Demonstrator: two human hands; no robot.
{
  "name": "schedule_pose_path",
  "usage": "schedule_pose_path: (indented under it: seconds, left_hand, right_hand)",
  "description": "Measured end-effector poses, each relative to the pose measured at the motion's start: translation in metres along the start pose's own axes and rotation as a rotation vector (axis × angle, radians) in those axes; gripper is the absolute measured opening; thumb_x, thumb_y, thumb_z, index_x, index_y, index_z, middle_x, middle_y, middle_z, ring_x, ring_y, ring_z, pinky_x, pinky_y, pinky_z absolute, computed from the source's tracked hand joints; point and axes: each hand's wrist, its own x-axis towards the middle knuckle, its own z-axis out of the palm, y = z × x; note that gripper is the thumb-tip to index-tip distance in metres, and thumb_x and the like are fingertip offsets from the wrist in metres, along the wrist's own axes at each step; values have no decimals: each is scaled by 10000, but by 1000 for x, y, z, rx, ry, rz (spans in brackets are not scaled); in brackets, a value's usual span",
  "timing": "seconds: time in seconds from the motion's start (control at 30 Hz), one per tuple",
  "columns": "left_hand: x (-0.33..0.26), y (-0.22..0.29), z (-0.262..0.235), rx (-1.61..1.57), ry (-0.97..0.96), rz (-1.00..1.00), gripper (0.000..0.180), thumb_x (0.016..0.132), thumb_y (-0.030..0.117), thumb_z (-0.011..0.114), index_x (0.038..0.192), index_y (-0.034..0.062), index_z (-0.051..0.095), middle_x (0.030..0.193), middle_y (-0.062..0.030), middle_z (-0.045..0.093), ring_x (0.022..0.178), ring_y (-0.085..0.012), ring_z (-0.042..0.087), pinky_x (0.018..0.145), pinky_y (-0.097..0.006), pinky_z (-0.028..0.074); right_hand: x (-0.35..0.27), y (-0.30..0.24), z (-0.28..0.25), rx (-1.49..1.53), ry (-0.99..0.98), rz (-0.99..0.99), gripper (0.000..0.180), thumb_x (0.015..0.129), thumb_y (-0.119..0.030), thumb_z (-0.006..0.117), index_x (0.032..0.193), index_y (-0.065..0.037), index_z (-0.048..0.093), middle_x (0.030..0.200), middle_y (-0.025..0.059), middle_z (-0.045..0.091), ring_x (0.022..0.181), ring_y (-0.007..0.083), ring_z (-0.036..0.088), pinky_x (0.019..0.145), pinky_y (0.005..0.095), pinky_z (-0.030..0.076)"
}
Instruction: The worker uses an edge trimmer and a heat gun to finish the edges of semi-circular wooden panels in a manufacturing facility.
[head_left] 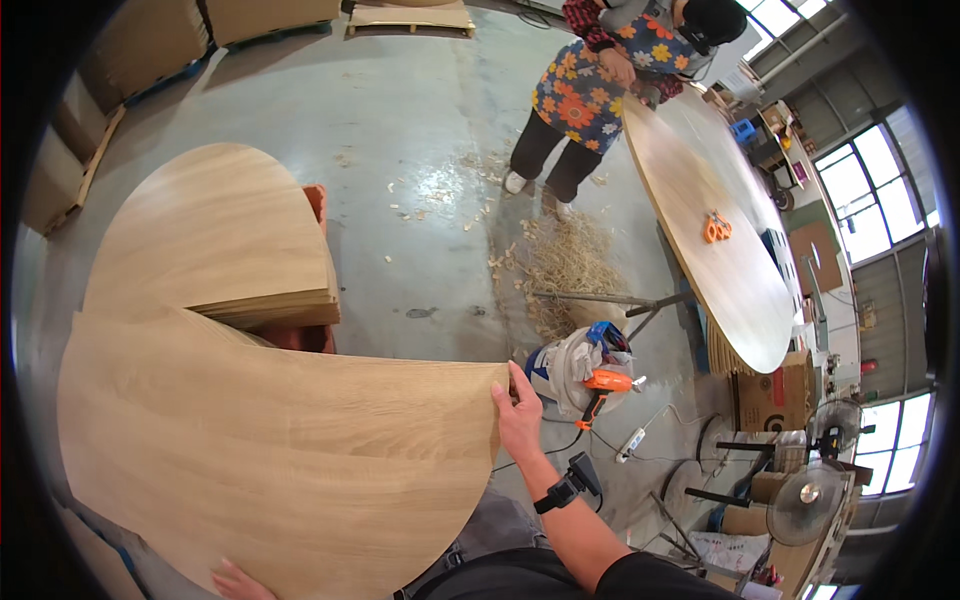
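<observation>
A large wood-grain panel point(290, 450) with a rounded outline lies in front of me, filling the lower left. My right hand point(520, 415) grips its right corner, the thumb along the edge and the fingers partly hidden. At the near edge, my left hand point(242, 582) rests on the panel with its fingers stretched out, the rest of it cut off by the picture's border. Just beyond stands a stack of similar rounded panels point(220, 230), its layered edges facing me and an orange-red support under it.
A co-worker in a flowered apron point(580, 95) stands at a long oval panel point(700, 210) bearing orange-handled scissors point(717, 227). Wood shavings point(570, 260) litter the floor. An orange heat gun point(603, 390) lies on a bucket point(565, 375). Right are a power strip point(632, 443) and fan point(806, 500).
</observation>
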Motion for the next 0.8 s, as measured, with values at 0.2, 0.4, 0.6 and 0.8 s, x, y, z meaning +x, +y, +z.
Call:
schedule_pose_path:
  seconds: [0.2,0.4,0.6,0.8]
  left_hand:
    - [35,-73,61,112,224,127,832,936,686,366,1353,-26,473,1306,-282,519,1151,-469,519,905,-615,443]
    - [14,-83,72,409,248,331,612,1016,471,357,1389,-4,458,1347,-299,507,1150,-495,536,951,-598,450]
    - [-26,-68,90,779,485,666,523,1043,322,323,1472,23,346,1470,-271,394,1207,-484,492,952,-592,459]
    - [17,-86,113,458,70,48,692,998,566,376,1504,97,322,1519,-163,356,1375,-306,369,1082,-570,320]
  right_hand:
    - [38,2,-19,724,-203,521,328,987,-215,586,1269,-49,580,1049,38,660,912,122,605,798,264,488]
    - [62,17,-22,669,-375,522,278,982,-285,604,1157,-72,635,1000,1,657,905,137,619,822,321,496]
    - [76,30,-49,359,-477,389,212,986,-256,603,1046,-60,653,907,-1,653,835,102,623,754,286,516]
    - [81,10,-37,299,-559,327,264,1007,-288,565,1025,-39,654,931,22,647,877,125,608,786,322,515]
